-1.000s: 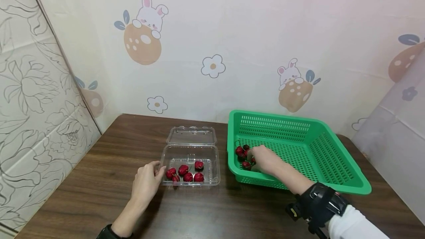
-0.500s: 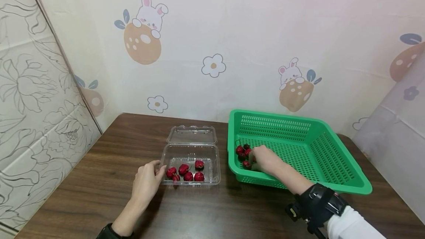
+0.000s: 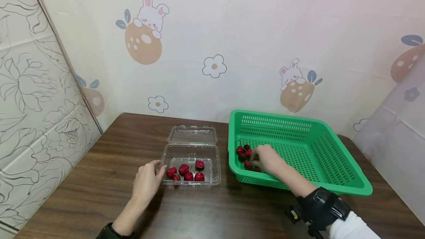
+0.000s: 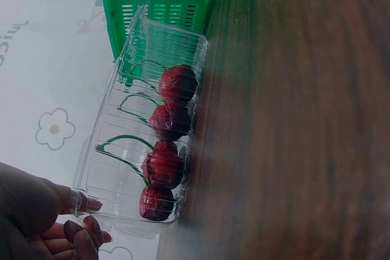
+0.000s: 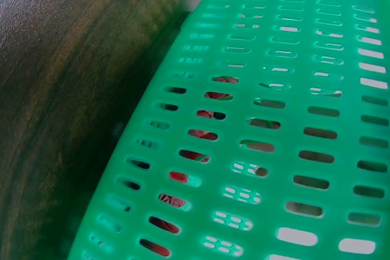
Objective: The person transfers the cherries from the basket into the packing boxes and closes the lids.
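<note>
Main risk, imo: a cherry slips or gets bruised, b/c the right hand [image 3: 268, 159] is down at the left end of the green basket [image 3: 272, 114], w/ its fingers bent in among the cherries in the basket [image 3: 239, 150], & fruit that's smooth & tightly bunched prob. rolls away from a sloppy pinch. Can't tell if those fingers are clamped on one or just touching, as the hand covers the tips & the right wrist view is mostly slotted wall. Stems could also snag on each other or in the slots. 2nd risk: the clear box [image 3: 190, 151] is thin & prob. v. light, so a tug from the left hand [image 3: 146, 182], whose fingers pinch its left edge, could skid or tip it on the desk [image 3: 206, 213] & send fruit rolling. As for looks: box sits upright, lid [image 3: 192, 135] folded back toward the wall, w/ approx. 6 cherries in the box [image 3: 184, 169], mostly along the near side. They're deep red, roundish, shiny w/ a slightly crinkled skin; left wrist view shows thin green stems [image 4: 131, 137] arching up behind them. Basket ones are similar, some nearly black-red, bunched near the left wall.
</note>
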`<state>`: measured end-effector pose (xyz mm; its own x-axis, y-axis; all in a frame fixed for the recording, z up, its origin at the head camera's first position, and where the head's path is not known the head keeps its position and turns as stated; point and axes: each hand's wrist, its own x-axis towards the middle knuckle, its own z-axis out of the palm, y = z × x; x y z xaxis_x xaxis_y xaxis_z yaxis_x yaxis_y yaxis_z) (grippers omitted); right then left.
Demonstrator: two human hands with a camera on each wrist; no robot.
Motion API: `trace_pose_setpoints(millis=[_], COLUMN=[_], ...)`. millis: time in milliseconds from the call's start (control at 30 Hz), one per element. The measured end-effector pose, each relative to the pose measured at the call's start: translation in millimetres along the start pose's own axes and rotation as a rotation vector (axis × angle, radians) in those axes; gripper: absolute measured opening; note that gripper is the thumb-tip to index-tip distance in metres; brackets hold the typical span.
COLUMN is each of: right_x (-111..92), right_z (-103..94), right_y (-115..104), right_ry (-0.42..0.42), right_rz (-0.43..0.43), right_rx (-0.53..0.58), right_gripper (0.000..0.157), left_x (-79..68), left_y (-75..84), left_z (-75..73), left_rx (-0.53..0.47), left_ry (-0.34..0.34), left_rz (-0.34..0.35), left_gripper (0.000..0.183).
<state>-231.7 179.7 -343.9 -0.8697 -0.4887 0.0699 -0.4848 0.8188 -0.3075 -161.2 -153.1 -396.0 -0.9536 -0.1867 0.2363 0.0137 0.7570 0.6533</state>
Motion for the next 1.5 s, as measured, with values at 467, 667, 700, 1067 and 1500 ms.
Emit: trace_pose_setpoints(millis=[467,667,700,1067,1500], right_x=[-7.4,-9.7,-10.0,-14.5,-21.4], right_z=[-9.1,-11.2,-11.3,-15.5,-21.6], right_y=[2.6,2.0,1.7,-10.8,-28.4], right_ry=[0.063,0.102,0.111,0.239,0.421], right_rz=[0.039,0.045,0.047,0.051,0.021], right_rx=[0.054,0.075,0.078,0.080,0.088], right_gripper=[0.006,0.007,0.007,0.004,0.004], left_x=[0.5,0.4,0.4,0.1,-0.7], left_y=[-1.0,-0.8,-0.8,1.2,3.4], left_z=[0.5,0.3,0.2,-1.8,-1.9], left_rx=[0.005,0.007,0.008,0.011,0.015], left_ry=[-0.004,-0.006,-0.005,0.001,0.006], left_rz=[-0.016,-0.020,-0.019,-0.011,-0.001], left_gripper=[0.028,0.028,0.028,0.028,0.029])
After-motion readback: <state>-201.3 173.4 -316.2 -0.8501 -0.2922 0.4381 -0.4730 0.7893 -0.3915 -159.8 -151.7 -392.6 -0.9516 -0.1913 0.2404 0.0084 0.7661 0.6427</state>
